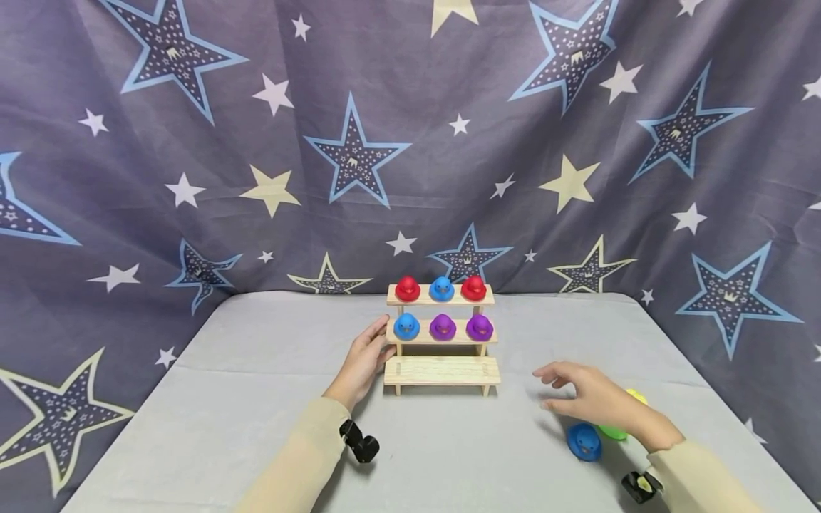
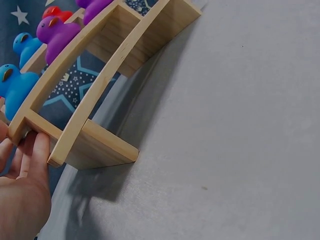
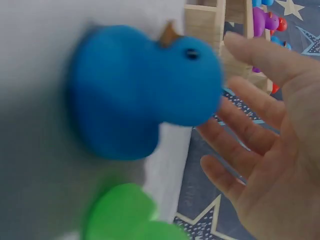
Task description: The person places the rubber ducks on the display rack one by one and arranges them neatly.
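A three-tier wooden stand (image 1: 442, 370) holds rubber ducks. On its top tier a blue duck (image 1: 442, 288) sits between two red ones (image 1: 407, 288). The middle tier bears a blue duck (image 1: 407, 326) at left and two purple ducks (image 1: 443, 327). My left hand (image 1: 362, 360) grips the stand's left side at the middle tier, its fingers (image 2: 37, 155) against the wood. To the right of the stand, my right hand (image 1: 586, 395) hovers with loosely bent fingers and holds nothing. Near it on the table are a blue duck (image 3: 145, 85) and a green duck (image 3: 125, 215), partly hidden.
A yellow object (image 1: 637, 395) shows beside the right wrist, mostly covered by the hand. The table wears a light grey cloth (image 1: 449, 456). A dark star-patterned curtain (image 1: 410, 142) hangs behind and at both sides. Black straps with devices (image 1: 359, 440) sit on both wrists.
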Demonstrator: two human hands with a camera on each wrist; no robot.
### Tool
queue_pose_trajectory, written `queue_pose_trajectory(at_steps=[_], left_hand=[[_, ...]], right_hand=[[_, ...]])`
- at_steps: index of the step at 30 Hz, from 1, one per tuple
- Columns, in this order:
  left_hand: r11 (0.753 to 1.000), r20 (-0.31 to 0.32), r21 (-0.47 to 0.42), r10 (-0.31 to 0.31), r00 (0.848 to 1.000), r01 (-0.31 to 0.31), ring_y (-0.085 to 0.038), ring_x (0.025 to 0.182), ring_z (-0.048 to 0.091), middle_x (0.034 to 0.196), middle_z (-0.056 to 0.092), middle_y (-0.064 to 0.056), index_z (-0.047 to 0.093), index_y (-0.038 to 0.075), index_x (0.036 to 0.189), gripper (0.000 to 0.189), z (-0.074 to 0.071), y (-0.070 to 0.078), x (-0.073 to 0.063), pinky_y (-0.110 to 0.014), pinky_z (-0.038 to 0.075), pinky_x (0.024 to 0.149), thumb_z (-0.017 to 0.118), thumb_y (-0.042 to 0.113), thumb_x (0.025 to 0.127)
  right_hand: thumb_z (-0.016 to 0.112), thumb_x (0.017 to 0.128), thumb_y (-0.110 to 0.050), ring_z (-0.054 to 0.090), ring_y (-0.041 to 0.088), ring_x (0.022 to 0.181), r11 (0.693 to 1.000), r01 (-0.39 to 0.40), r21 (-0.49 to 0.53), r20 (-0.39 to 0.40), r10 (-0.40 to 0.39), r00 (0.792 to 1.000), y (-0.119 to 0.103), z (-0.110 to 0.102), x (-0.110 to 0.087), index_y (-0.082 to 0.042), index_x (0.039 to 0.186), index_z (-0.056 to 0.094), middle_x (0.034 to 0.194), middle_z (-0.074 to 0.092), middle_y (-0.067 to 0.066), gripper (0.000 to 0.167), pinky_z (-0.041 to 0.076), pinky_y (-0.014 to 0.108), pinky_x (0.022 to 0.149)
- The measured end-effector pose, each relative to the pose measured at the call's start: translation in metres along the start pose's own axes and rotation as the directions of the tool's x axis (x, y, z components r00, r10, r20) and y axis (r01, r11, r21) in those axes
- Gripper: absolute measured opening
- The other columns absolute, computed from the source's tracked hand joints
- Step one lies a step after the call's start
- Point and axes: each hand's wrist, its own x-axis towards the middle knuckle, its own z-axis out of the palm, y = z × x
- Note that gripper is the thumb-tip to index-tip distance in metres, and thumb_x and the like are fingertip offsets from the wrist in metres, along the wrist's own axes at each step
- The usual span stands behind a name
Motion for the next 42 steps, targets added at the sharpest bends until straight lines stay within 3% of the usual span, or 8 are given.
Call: queue_pose_trajectory(at_steps=[12, 19, 25, 42], left_hand=[[1.0, 0.005, -0.001, -0.001, 1.0, 0.001, -0.034, 0.14, 0.039, 0.154, 0.035, -0.021, 0.028, 0.001, 0.156, 0.059, -0.002, -0.001, 0.0, -0.039, 0.041, 0.113, 0.04, 0.001, 0.099], [1.0, 0.0, 0.005, -0.002, 1.0, 0.002, -0.032, 0.139, 0.04, 0.154, 0.036, -0.02, 0.029, 0.001, 0.156, 0.058, -0.001, -0.001, 0.001, -0.038, 0.042, 0.112, 0.04, 0.002, 0.1], [1.0, -0.01, 0.003, -0.012, 1.0, 0.012, -0.03, 0.14, 0.04, 0.155, 0.036, -0.018, 0.029, 0.002, 0.157, 0.058, 0.0, 0.0, 0.0, -0.037, 0.043, 0.112, 0.04, 0.002, 0.1], [1.0, -0.006, 0.002, -0.011, 1.0, 0.011, -0.031, 0.14, 0.04, 0.155, 0.035, -0.019, 0.029, 0.002, 0.157, 0.057, 0.0, 0.001, 0.0, -0.037, 0.043, 0.112, 0.04, 0.002, 0.101]], right_hand=[[0.08, 0.085, -0.039, 0.064, 0.011, 0.102, 0.993, -0.073, 0.089, 0.184, 0.056, 0.981, 0.015, 0.003, -0.034, -0.013, 0.117, 0.069, 0.112, 0.07, -0.004, 0.043, 0.058, 0.032, 0.084], [0.087, 0.076, -0.045, 0.063, 0.007, 0.098, 0.998, 0.068, 0.002, 0.121, -0.068, 0.99, 0.021, 0.002, -0.046, -0.016, 0.115, 0.07, 0.109, 0.069, -0.007, 0.052, 0.056, 0.025, 0.081], [0.088, 0.069, -0.053, 0.061, 0.007, 0.095, 0.975, 0.177, -0.132, 0.087, -0.166, 0.982, 0.025, 0.004, -0.05, -0.023, 0.113, 0.07, 0.108, 0.066, -0.011, 0.057, 0.054, 0.025, 0.076], [0.088, 0.069, -0.05, 0.055, 0.0, 0.086, 0.972, 0.165, -0.169, 0.09, -0.152, 0.984, 0.027, 0.007, -0.049, -0.031, 0.104, 0.068, 0.099, 0.061, -0.019, 0.044, 0.05, 0.026, 0.067]])
